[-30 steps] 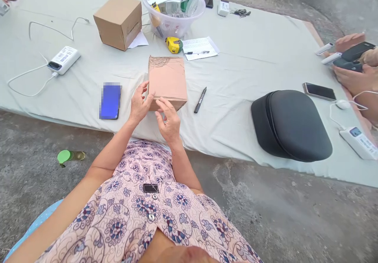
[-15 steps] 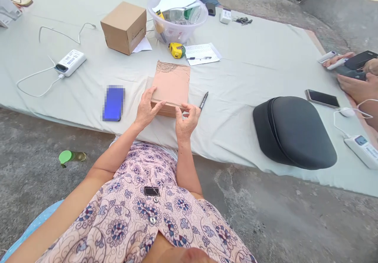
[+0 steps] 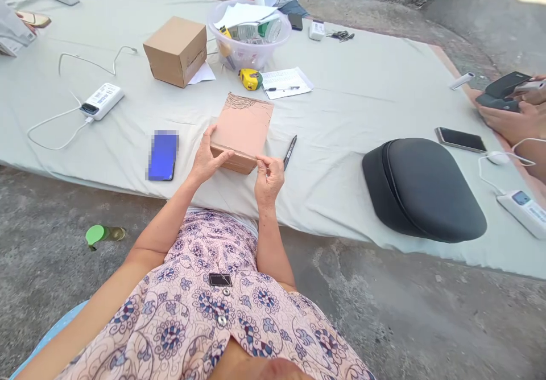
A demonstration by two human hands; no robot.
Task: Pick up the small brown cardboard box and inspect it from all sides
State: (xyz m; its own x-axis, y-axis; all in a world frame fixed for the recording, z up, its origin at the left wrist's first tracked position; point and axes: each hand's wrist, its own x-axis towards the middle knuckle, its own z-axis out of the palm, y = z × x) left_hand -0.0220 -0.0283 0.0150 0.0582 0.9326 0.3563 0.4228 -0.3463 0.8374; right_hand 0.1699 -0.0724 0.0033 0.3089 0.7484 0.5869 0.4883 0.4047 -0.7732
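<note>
A pinkish cardboard box (image 3: 243,123) with dark scribbled curves along its far edge lies on the cloth in front of me. My left hand (image 3: 205,161) grips its near left corner, thumb along the front face and fingers on the left side. At the near right corner, my right hand (image 3: 270,181) is closed in a pinch on the edge of the box top. Whether tape or a flap is between those fingertips is too small to tell. Just right of that hand rests a black pen (image 3: 290,151). A phone with a blurred blue screen (image 3: 164,155) lies left of the box.
Behind are a brown carton (image 3: 174,50), a yellow tape measure (image 3: 250,79), a paper sheet (image 3: 290,82) and a filled plastic basin (image 3: 251,56). A black case (image 3: 426,189) stands at right, near another person's hands (image 3: 512,118). A white power bank (image 3: 102,101) trails a cable at left.
My right hand's fingers have drawn together into a tighter pinch at the box's front right corner. The box is turned slightly, showing more of its front. My view has shifted a little.
</note>
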